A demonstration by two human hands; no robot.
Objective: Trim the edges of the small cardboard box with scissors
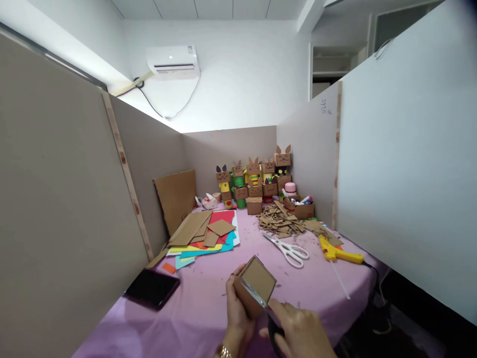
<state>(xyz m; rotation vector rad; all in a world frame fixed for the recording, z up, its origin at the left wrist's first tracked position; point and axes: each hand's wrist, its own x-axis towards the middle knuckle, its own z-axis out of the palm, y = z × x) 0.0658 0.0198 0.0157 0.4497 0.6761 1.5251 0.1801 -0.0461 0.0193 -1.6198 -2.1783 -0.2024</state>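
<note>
My left hand (237, 311) grips a small cardboard box (263, 278) from its left side, with one face turned up and towards the far side. In my right hand (296, 325) is a pair of black-handled scissors (257, 294), fingers wrapped round the handles. The metal blades lie along the near edge of the box's upper face and touch it. Whether they are cutting into the card, I cannot tell. Beyond the box rests a pair of white-handled scissors (288, 250) on the purple tablecloth (201, 308).
A yellow glue gun (339, 253) lies at the right, its cord running off the table. Cardboard scraps (281, 220) form a heap before several cardboard animal figures (253, 174). Coloured paper and cardboard sheets (208, 238) are stacked left of centre. A dark tablet (152, 288) lies front left.
</note>
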